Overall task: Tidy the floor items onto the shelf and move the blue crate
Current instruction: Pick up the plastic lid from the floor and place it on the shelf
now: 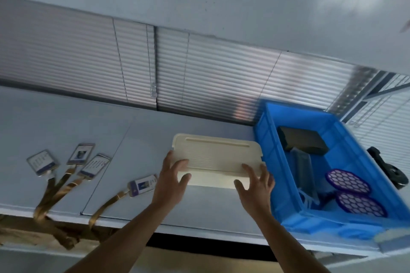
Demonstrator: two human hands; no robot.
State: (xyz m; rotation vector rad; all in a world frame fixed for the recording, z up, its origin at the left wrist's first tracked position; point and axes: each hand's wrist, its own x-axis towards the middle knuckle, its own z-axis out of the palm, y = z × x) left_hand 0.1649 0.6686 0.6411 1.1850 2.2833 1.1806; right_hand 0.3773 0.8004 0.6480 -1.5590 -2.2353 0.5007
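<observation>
A cream lidded box (216, 157) rests on the grey shelf (124, 139), just left of the blue crate (273, 162). My left hand (172, 178) holds the box's near left corner, thumb on the lid and fingers on the front. At the near right corner my right hand (255, 186) touches the box with fingers spread. The blue crate stands on the shelf at the right and holds a dark block (302, 141), a grey part and two purple honeycomb discs (347, 180).
Several ID badges (43, 162) on brown lanyards lie on the shelf at the left, lanyards hanging over the front edge. Window blinds (199, 73) close off the back. A black object (388, 168) sits right of the crate. Another shelf board runs overhead.
</observation>
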